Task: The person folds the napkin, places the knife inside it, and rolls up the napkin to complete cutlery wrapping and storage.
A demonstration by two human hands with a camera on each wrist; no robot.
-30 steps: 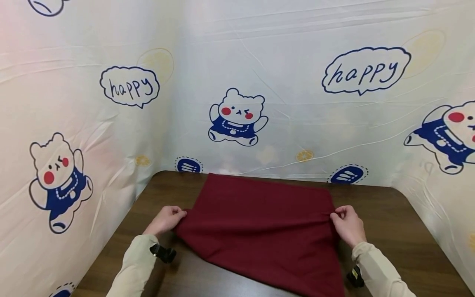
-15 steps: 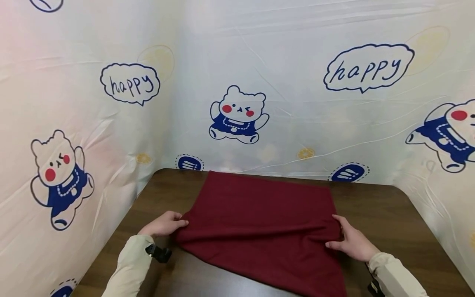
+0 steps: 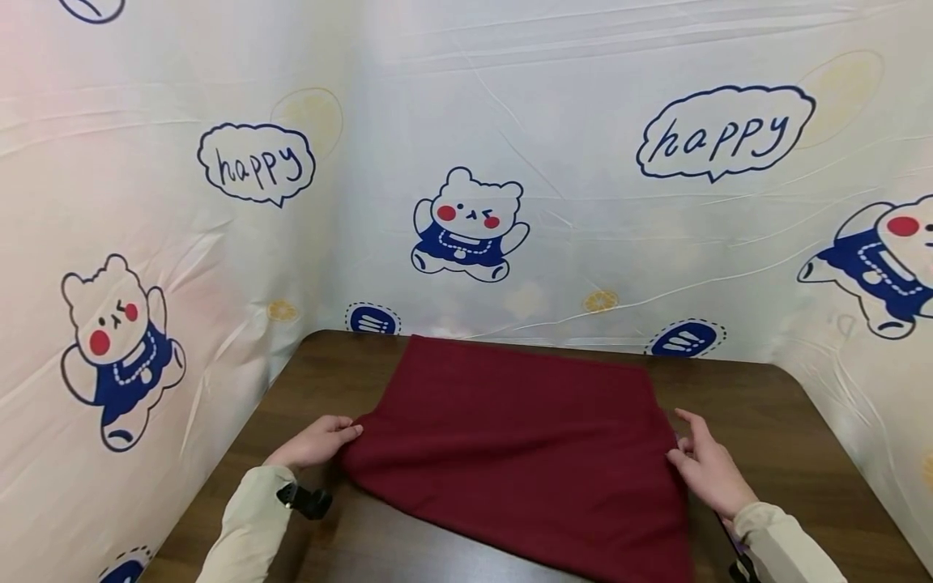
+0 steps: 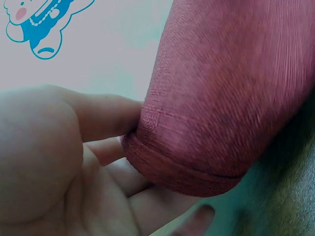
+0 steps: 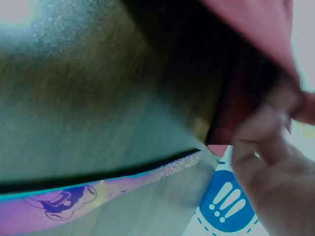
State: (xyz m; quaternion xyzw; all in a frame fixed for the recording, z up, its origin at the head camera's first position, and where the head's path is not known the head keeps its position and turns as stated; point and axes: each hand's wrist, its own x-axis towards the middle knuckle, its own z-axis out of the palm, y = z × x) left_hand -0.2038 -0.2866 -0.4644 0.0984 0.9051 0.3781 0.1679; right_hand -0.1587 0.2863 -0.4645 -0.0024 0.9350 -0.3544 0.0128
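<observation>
A dark red cloth lies over the table, its near part raised in soft creases between the hands. At its left edge my left hand pinches the fabric; the left wrist view has the thumb on top and the fingers beneath the folded rim of the cloth. My right hand pinches the right edge between thumb and curled fingers, the index finger pointing out straight. In the right wrist view, blurred, the right hand holds the edge of the cloth.
The brown wooden table ends at the back against a white printed curtain, which also hangs on both sides. Dark straps with small cameras sit on both wrists. The cloth's near right corner runs out of the head view.
My right hand first loosened and spread its grip, then moved right and pinched the edge again, drawing the cloth flatter. My left hand shifted slightly left and down, still holding its edge.
</observation>
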